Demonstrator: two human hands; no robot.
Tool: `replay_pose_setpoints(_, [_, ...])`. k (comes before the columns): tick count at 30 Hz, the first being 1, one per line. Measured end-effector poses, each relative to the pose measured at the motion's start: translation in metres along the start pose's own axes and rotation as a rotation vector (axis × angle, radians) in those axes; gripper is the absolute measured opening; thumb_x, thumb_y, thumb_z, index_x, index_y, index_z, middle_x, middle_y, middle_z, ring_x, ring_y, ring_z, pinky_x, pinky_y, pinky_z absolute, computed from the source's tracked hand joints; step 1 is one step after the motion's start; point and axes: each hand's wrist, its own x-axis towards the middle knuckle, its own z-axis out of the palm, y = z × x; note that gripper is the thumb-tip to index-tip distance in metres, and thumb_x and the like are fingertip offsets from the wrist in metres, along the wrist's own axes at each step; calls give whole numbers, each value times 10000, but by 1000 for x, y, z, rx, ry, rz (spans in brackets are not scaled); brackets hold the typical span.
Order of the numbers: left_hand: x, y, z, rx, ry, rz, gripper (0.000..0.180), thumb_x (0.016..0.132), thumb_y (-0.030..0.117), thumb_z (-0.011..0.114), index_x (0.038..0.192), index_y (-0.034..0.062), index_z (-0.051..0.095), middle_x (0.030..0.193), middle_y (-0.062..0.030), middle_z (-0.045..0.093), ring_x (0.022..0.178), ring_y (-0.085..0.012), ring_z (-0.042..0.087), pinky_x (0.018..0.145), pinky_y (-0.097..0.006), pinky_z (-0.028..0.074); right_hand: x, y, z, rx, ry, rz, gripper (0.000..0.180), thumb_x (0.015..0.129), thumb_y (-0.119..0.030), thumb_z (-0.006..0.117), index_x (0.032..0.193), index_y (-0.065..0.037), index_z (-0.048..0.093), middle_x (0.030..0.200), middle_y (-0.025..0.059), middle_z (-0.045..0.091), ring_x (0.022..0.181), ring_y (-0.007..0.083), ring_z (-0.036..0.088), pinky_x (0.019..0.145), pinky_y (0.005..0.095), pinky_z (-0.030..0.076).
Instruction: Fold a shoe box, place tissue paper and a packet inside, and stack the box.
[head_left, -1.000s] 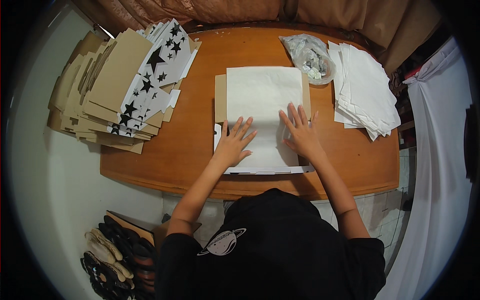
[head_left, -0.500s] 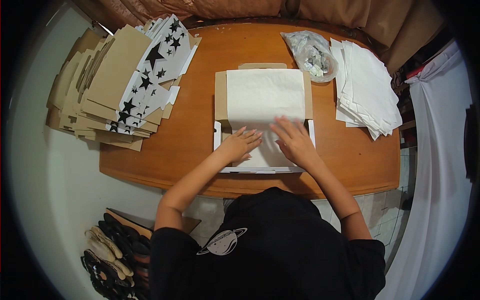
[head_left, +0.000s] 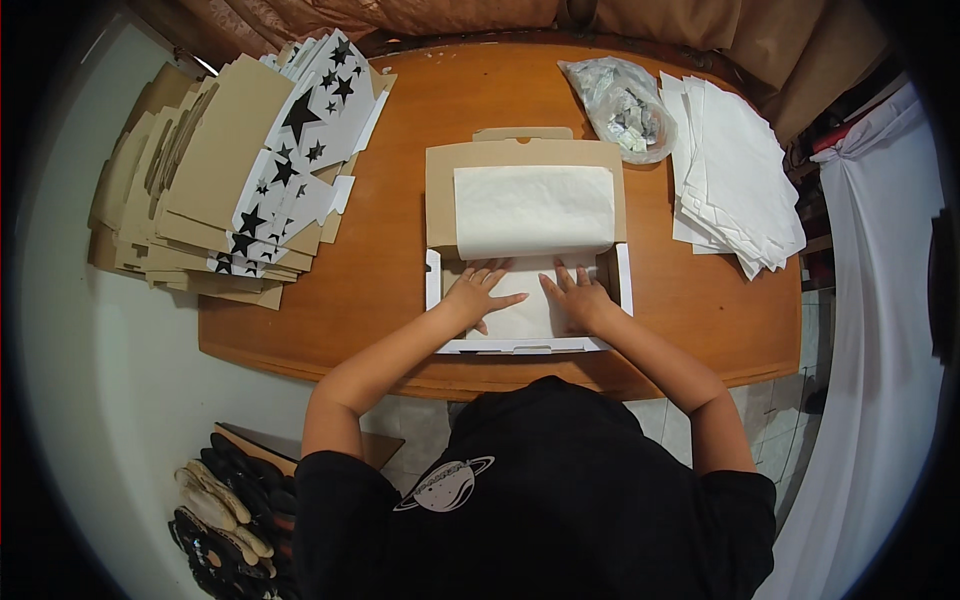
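Observation:
In front of me an open cardboard box [head_left: 438, 190] lies on the table, brown inside with white outer edges, its lid folded back away from me. A sheet of white paper [head_left: 535, 205] runs from the lid down into the box. My left hand [head_left: 480, 295] rests inside the box on the left part of the paper, fingers spread. On the paper's right part lies my right hand [head_left: 580, 297], its fingers likewise apart. Neither hand holds anything. The sheet bends where the lid meets the box's back wall.
Flat cardboard boxes [head_left: 225, 150], some printed with black stars, are stacked at the table's left. A clear plastic bag [head_left: 625, 110] with small pieces inside sits at the back right, beside a stack of white paper sheets [head_left: 735, 170]. Shoes [head_left: 225, 510] lie on the lower left.
Both hands have pressed down into the box, and the right hand has moved lower. The paper has slid toward me, baring more of the lid's far part.

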Motion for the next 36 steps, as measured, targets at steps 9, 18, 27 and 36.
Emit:
replay_pose_setpoints(9, [3,5,-9,-8,-105,-108,1133,566,422,776,1416,338,32,1487,-126,-38,1355,-304,130,1047,-492,218,11,-6,19,-257,89,51,977,700,-278,700,1430,-227,53,1468,199,64,1272,457,264,987,506,309])
replay_pose_setpoints(18, [-29,1,-51,-264,448,124,656,766,243,645,1341,137,346,1413,-127,287,1261,-271,353,1015,-425,332,-48,12,-51,247,353,-207,493,779,-206,635,1241,-150,472,1312,91,437,1128,285,481,932,456,364])
replay_pose_setpoints(27, [-26,-9,-65,-123,795,-9,484,815,207,584,1261,83,442,1336,-104,414,1201,-290,426,979,-421,369,-33,25,-48,7,1021,-19,402,803,-220,597,1188,-142,511,1261,50,475,1183,249,420,956,498,290])
replay_pose_setpoints(36, [46,5,-124,-157,1116,132,270,760,170,612,1018,90,615,1102,-74,576,1039,-271,517,848,-377,415,-35,67,-68,352,1397,58,227,775,-99,594,1001,-113,613,1035,50,586,985,237,538,850,376,351])
